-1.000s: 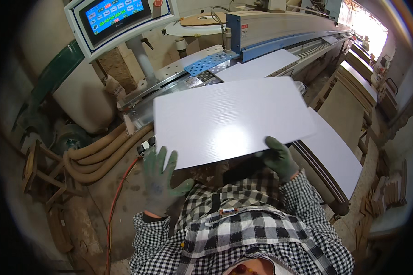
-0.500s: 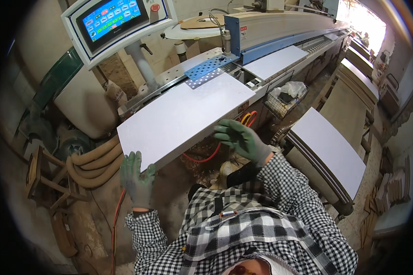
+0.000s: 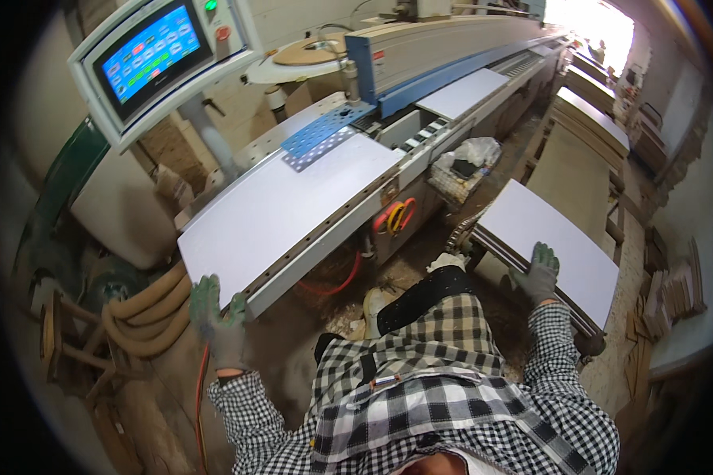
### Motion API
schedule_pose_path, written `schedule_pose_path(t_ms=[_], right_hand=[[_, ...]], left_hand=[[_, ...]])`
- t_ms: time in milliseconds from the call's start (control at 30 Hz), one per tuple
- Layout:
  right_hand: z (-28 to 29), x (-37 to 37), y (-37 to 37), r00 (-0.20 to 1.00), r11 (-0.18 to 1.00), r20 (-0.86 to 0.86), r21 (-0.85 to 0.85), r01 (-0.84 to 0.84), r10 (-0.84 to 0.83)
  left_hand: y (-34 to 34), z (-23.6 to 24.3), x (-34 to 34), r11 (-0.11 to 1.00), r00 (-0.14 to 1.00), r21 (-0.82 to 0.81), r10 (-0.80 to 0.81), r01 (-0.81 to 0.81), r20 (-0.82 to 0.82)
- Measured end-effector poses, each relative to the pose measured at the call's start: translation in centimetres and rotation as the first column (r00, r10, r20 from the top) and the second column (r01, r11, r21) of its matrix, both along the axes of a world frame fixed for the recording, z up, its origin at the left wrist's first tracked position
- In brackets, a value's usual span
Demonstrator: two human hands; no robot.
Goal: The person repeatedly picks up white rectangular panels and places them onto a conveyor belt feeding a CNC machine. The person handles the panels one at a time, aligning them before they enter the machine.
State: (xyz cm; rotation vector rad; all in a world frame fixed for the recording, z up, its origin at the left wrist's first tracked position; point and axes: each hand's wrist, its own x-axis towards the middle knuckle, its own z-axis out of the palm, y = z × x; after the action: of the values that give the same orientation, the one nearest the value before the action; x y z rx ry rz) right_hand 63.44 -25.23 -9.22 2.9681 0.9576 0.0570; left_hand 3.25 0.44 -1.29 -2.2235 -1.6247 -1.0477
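White and flat, the large panel [image 3: 285, 210] lies on the feed bed of the long edge-working machine [image 3: 451, 47], its far end touching the blue perforated plate [image 3: 325, 131] and its near corner jutting toward the person. The left hand [image 3: 218, 317], in a grey-green work glove, is pressed against that near corner with the fingers spread up along the panel's edge; it bears on the board rather than closing round it. The right hand [image 3: 537, 273], gloved the same way, rests with curled fingers on the near edge of the top sheet of a stack of white panels [image 3: 558, 253] standing to the person's right, well apart from the machine bed; whether the fingers hook under the sheet cannot be told. Further along the machine another white panel [image 3: 461, 93] sits on the track. Above the left end of the bed a touchscreen control panel [image 3: 146, 55] hangs on a post. Under the bed show coiled red and yellow hoses [image 3: 396, 215], and pale ribbed ducts [image 3: 146, 317] curve along the floor [image 3: 158, 396] beside the left hand. Checked sleeves [image 3: 562, 372] lead to both hands.
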Motion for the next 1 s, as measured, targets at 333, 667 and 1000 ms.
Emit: schedule_pose_path(t_ms=[333,667,1000], right_hand=[[0.4,-5.0,-1.2,0.997,0.990,0.020,0.115,-0.081,0.080],[-5.5,-5.1,-4.4,0.280,0.206,-0.796,0.446,0.871,0.537],[-10.3,0.8,-7.3,0.619,-0.009,-0.750,0.635,0.773,0.232]], left_hand=[[0.2,-0.3,-0.6,0.997,0.994,-0.070,-0.032,0.039,0.104],[-0.1,0.2,-0.2,0.993,0.997,-0.119,0.011,-0.002,0.074],[0.3,-0.5,-0.7,0.993,0.996,-0.113,-0.021,0.031,0.088]])
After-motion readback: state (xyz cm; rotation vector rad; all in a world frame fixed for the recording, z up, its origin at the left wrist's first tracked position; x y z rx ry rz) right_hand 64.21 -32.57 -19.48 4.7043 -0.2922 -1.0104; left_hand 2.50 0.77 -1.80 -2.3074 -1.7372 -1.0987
